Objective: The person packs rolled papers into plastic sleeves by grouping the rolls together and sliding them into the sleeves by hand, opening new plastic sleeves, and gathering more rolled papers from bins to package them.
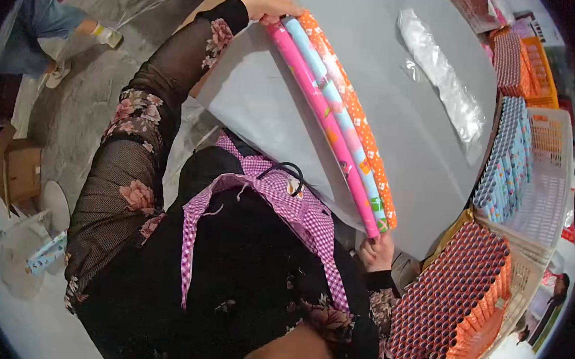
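Both hands are at the rolls, one at each end. The left hand (271,6) is closed around the far end of the group, with its fingers at the tips of the bright pink printed roll (325,122) and the light blue roll with coloured patches (336,103); its thumb side is near the orange roll with small white motifs (350,100). The right hand (378,252) has bent fingers and touches the near end of the pink roll, but I cannot tell how firmly it grips, or whether it also reaches the other two.

The three long rolls lie side by side, close together, over the smooth grey table (429,163), and their ends look almost level. I judge that the step in hand is keeping them together and making the ends even. From this position, a good move calls for steady, equal pressure from both ends, so that no roll slides out of the row.

On the table, well apart from the rolls, lies a crumpled clear plastic film (441,80). Beyond the table edge, a white plastic basket (550,141) stands beside light blue patterned rolls (505,158), and nearer to the person are many stacked red-orange rolls (455,305).
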`<state>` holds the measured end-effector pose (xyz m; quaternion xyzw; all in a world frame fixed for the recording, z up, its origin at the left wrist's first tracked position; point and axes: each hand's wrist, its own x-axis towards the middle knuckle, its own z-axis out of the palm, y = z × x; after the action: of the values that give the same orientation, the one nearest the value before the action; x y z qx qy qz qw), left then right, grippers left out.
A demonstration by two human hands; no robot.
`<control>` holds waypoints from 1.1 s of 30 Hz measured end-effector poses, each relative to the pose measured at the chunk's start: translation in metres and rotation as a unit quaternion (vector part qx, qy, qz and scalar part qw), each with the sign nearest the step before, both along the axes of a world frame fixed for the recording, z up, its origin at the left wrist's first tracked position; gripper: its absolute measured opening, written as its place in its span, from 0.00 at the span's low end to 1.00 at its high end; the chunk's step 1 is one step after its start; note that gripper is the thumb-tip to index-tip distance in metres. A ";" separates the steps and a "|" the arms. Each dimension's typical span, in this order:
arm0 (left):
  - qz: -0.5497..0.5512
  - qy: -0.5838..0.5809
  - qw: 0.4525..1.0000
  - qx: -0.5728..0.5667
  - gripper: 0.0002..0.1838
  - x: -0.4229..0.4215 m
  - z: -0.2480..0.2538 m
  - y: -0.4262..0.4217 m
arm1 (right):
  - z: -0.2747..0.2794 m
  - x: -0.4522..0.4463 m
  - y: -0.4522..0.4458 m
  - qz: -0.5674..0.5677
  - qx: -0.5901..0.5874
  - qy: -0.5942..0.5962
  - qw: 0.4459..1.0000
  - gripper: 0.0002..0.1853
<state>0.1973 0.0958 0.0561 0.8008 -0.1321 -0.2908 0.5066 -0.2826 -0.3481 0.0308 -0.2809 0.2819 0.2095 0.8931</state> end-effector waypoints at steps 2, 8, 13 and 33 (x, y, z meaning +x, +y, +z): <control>-0.005 0.009 1.000 -0.011 0.26 0.001 0.002 0.002 | 0.004 0.005 0.002 -0.027 -0.009 0.056 0.998 0.15; 0.010 0.036 0.999 -0.019 0.27 -0.005 0.011 0.001 | 0.002 0.007 -0.005 -0.029 -0.005 0.115 0.993 0.22; 0.020 0.007 1.000 -0.009 0.32 -0.009 0.022 -0.001 | 0.020 0.021 -0.001 0.102 -0.093 -0.028 0.990 0.17; 0.099 -0.083 0.978 -0.163 0.31 -0.036 -0.043 0.053 | 0.004 0.150 -0.023 0.343 -0.809 -0.310 0.363 0.03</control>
<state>0.1616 0.1484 0.0133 0.7378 -0.1389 -0.1463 0.6442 -0.1321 -0.3710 0.0344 -0.9861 -0.1013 0.0677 0.1127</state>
